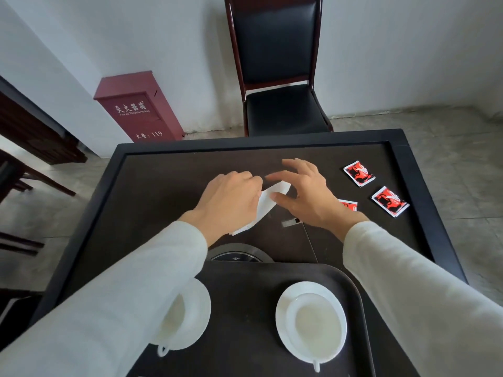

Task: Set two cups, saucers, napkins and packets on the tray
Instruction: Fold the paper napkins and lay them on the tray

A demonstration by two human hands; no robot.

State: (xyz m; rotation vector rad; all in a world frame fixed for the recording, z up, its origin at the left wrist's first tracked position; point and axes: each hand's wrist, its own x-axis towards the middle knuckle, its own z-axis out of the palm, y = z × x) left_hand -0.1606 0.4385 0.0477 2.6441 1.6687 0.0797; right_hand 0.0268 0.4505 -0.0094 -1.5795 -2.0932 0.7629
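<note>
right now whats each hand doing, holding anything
Left hand: closed on the white napkin over the table.
Right hand: open, fingers spread by the napkin's far end, gripping nothing.

Long loose white sleeves (136, 281) cover both arms to the wrists.

Dark table (152, 186) — tray (272, 270), white napkin (265, 205), three red packets (358, 173) on top

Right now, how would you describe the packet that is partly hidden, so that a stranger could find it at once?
Start at the dark table and go to its right side, where red packets lie. Beside the right hand, at its wrist, one packet peeks out. Unlike the two fully visible packets, only its top edge shows.
</note>
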